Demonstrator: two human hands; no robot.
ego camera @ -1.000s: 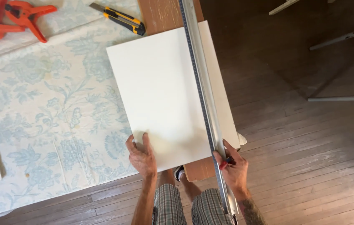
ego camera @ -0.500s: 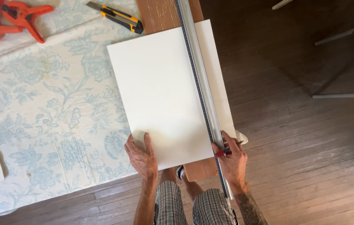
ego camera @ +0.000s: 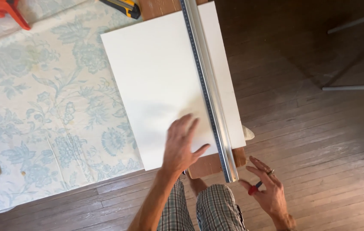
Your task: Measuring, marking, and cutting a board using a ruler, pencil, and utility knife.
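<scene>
Left hand lay flat, fingers spread, on white board, metal straightedge running lengthwise just right; right hand loosely held a small red tool.

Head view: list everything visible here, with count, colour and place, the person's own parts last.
board: one, white, lying on the cloth and plank, centre
ruler: one, long, silver metal, laid lengthwise on the board near its right edge
plank: one, brown wood, under the board, showing at top and bottom
cloth: one, pale with blue floral print, spread on the floor at left
knife: one, yellow and black, top edge on the cloth
clamps: orange, top left corner, count unclear
floor: dark wood boards
shorts: plaid, bottom centre
left hand: flat over the board's near end
right hand: off the board, holding a small red-tipped object, kind unclear
</scene>
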